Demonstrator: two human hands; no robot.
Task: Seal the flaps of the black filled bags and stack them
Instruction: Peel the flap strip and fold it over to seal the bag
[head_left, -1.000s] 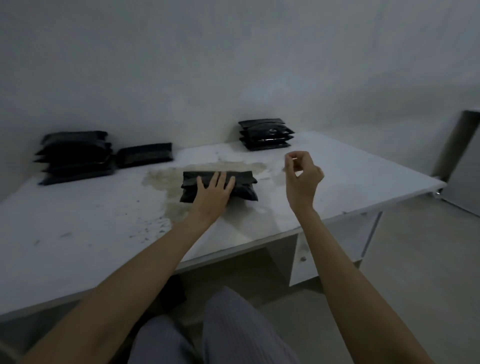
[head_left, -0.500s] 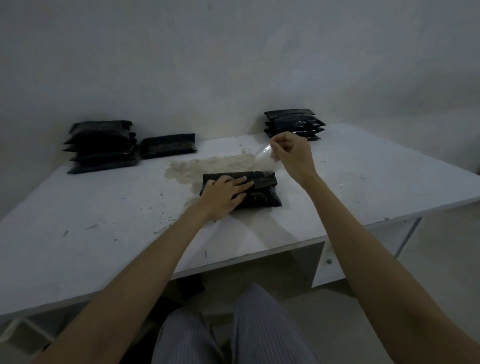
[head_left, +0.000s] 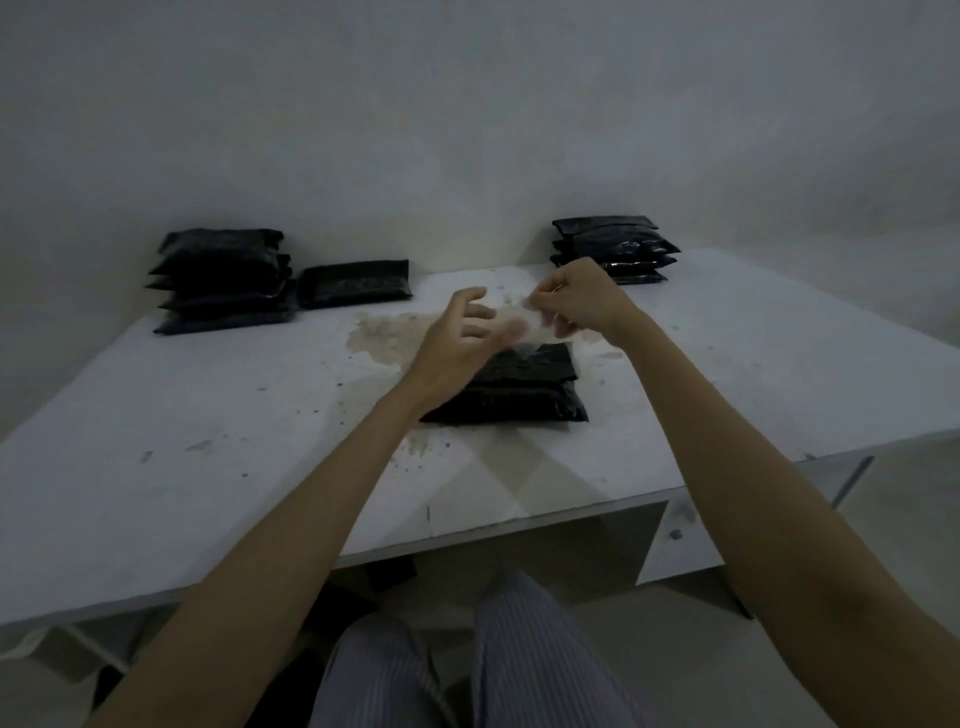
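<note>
Your right hand (head_left: 582, 301) is raised over the surface (head_left: 208, 426) and its grip pinches a thin clear strip (head_left: 535, 322), which looks like a peeled film; it is blurred. Your left hand (head_left: 457, 338) is lifted beside it with loose, spread fingers, and I cannot tell if it touches the strip. The black bag (head_left: 519, 389) you work on lies flat on the surface just below both hands. One stack of bags (head_left: 223, 280) stands at the far left, with a single bag (head_left: 356, 283) just beside it. Another stack (head_left: 615, 249) stands at the far right, behind your right hand.
</note>
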